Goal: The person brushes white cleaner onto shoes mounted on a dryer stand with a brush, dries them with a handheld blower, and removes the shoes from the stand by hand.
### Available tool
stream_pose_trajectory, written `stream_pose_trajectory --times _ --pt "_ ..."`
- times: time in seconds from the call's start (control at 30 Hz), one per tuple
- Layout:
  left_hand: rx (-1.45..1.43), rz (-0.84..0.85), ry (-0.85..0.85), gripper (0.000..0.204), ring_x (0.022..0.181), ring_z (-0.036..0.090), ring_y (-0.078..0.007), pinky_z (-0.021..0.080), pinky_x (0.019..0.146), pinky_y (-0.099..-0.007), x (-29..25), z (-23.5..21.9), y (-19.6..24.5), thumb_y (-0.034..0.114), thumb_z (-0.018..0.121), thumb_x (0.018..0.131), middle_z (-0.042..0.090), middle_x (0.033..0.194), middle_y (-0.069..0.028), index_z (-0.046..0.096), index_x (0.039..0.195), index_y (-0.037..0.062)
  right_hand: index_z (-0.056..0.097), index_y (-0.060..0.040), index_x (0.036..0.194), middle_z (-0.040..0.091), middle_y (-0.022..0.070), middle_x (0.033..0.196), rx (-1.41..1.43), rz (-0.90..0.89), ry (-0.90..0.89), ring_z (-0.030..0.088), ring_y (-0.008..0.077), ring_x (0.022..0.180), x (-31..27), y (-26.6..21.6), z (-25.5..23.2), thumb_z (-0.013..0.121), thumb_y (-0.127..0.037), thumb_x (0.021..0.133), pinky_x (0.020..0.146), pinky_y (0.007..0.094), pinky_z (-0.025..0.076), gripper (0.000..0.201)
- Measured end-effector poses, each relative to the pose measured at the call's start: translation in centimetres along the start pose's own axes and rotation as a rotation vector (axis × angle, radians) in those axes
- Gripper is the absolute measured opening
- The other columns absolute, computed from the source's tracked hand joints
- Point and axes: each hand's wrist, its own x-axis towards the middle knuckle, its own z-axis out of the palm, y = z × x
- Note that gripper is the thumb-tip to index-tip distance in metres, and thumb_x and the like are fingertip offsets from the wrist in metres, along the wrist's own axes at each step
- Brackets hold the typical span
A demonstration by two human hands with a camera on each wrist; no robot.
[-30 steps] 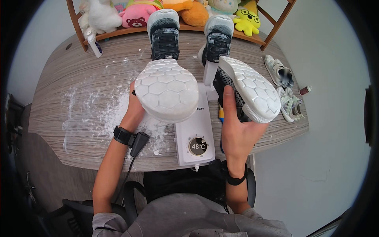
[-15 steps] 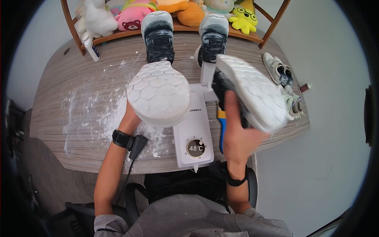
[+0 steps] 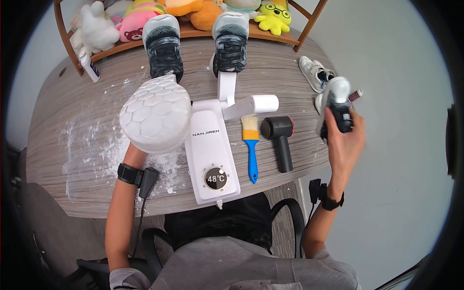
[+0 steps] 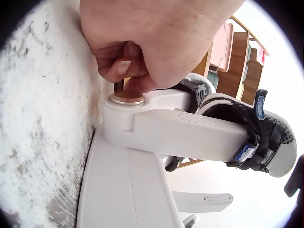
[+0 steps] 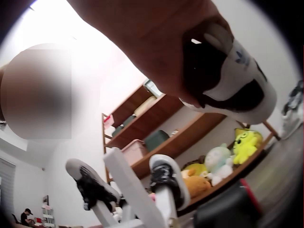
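My right hand point(image 3: 345, 142) grips a black-and-white shoe point(image 3: 336, 92) above the table's right side; the right wrist view shows this shoe point(image 5: 261, 99) close up. The white dryer point(image 3: 210, 145), reading 48°C, has a bare arm point(image 3: 263, 104) pointing right. Three shoes are on its other arms, one with its white hexagon-patterned sole point(image 3: 154, 113) facing up over my left hand, which the head view hides. In the left wrist view my left hand point(image 4: 156, 42) has curled fingers, one touching or very near the copper-coloured knob point(image 4: 127, 98). Nothing is seen inside those fingers.
A blue-handled brush point(image 3: 252, 154) and a dark handheld device point(image 3: 280, 140) lie right of the dryer. Light shoes point(image 3: 311, 72) and a small bottle point(image 3: 355, 95) are at the right. White powder marks the table's left. Plush toys point(image 3: 99, 29) fill the back shelf.
My right hand has carried its shoe rightward from beside the dryer and turned it sole-down. The bare dryer arm, brush and dark device are uncovered. The head view has shifted.
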Motion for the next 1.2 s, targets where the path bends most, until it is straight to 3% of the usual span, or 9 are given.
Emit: stream_pose_trajectory --times 0.17,0.3,0.53,0.57,0.63,0.77,0.83,0.93,1.2 --pt "0.022 -0.007 -0.015 0.017 0.094 0.059 -0.0128 0.049 0.082 -0.0289 -0.2 -0.4 0.0 0.012 0.051 0.101 0.062 0.104 -0.0054 0.051 0.115 0.0032 0.067 -0.0026 0.117 0.072 0.0182 0.098 -0.273 0.151 -0.291 0.069 0.0363 0.094 1.6 2.8 2.2 0.082 -0.043 0.076 0.082 0.0424 0.053 0.059" --pt "0.038 -0.014 -0.018 0.013 0.091 0.058 -0.012 0.048 0.08 -0.0281 -0.8 -0.9 -0.1 0.011 0.051 0.1 0.061 0.101 -0.0044 0.051 0.111 0.0041 0.071 -0.0038 0.11 0.074 0.0195 0.097 -0.372 0.069 -0.397 0.07 0.0377 0.093 2.2 4.4 4.4 0.082 -0.043 0.074 0.08 0.0448 0.054 0.055" --pt "0.067 -0.034 0.023 0.007 0.086 0.055 -0.0105 0.046 0.075 -0.0268 0.3 -0.6 0.0 0.01 0.052 0.1 0.059 0.096 -0.0026 0.05 0.105 0.0056 0.072 -0.0056 0.109 0.072 0.019 0.1 -0.492 -0.031 -0.333 0.069 0.0391 0.094 2.0 6.7 7.3 0.077 -0.041 0.08 0.082 0.0463 0.053 0.046" --pt "0.074 -0.036 0.035 0.006 0.085 0.055 -0.0103 0.046 0.075 -0.0267 0.7 0.1 0.0 0.01 0.052 0.1 0.059 0.095 -0.0023 0.049 0.104 0.0058 0.072 -0.0056 0.109 0.072 0.019 0.1 -0.485 -0.039 -0.338 0.069 0.0391 0.094 1.6 6.0 7.0 0.077 -0.041 0.08 0.082 0.0463 0.053 0.046" --pt "0.092 -0.043 0.068 0.005 0.083 0.054 -0.0099 0.045 0.073 -0.0263 0.9 -0.1 0.1 0.009 0.052 0.099 0.058 0.093 -0.0018 0.049 0.102 0.0062 0.071 -0.004 0.109 0.07 0.0147 0.1 -0.271 -0.187 0.038 0.067 0.0324 0.091 0.6 3.6 5.2 0.075 -0.038 0.085 0.083 0.0414 0.052 0.042" --pt "0.142 -0.069 0.102 0.004 0.08 0.053 -0.009 0.044 0.071 -0.0256 1.3 -0.2 0.4 0.009 0.052 0.099 0.057 0.09 -0.0008 0.048 0.098 0.0071 0.067 0.0058 0.103 0.066 0.0134 0.092 0.591 -0.174 0.242 0.063 0.0228 0.084 -7.6 -7.0 -0.1 0.072 -0.008 0.082 0.078 0.034 0.05 0.026" --pt "0.167 -0.068 0.093 0.005 0.079 0.052 -0.0086 0.044 0.07 -0.0252 2.2 0.5 0.5 0.008 0.052 0.099 0.057 0.088 -0.0003 0.048 0.096 0.0075 0.067 0.0044 0.104 0.07 0.0136 0.093 0.8 -0.436 -0.026 0.066 0.0243 0.078 -10.7 -11.4 -1.9 0.064 0.005 0.066 0.072 0.0341 0.053 0.038" --pt "0.201 -0.065 0.082 0.007 0.077 0.051 -0.0079 0.043 0.068 -0.0246 1.9 0.6 0.5 0.008 0.052 0.098 0.056 0.086 0.0004 0.048 0.093 0.0082 0.056 0.0071 0.125 0.064 0.0204 0.112 0.797 -0.238 -0.456 0.064 0.0348 0.091 -11.8 -17.1 -1.0 0.088 -0.017 0.069 0.076 0.0352 0.053 0.069" --pt "0.231 -0.032 0.06 0.014 0.071 0.048 -0.0062 0.041 0.062 -0.0232 3.2 1.0 0.6 0.006 0.053 0.097 0.054 0.08 0.0025 0.046 0.086 0.0099 0.045 0.005 0.129 0.054 0.023 0.129 0.836 -0.07 -0.467 0.06 0.041 0.11 -11.7 -21.5 4.3 0.089 -0.017 0.066 0.089 0.0426 0.05 0.079"
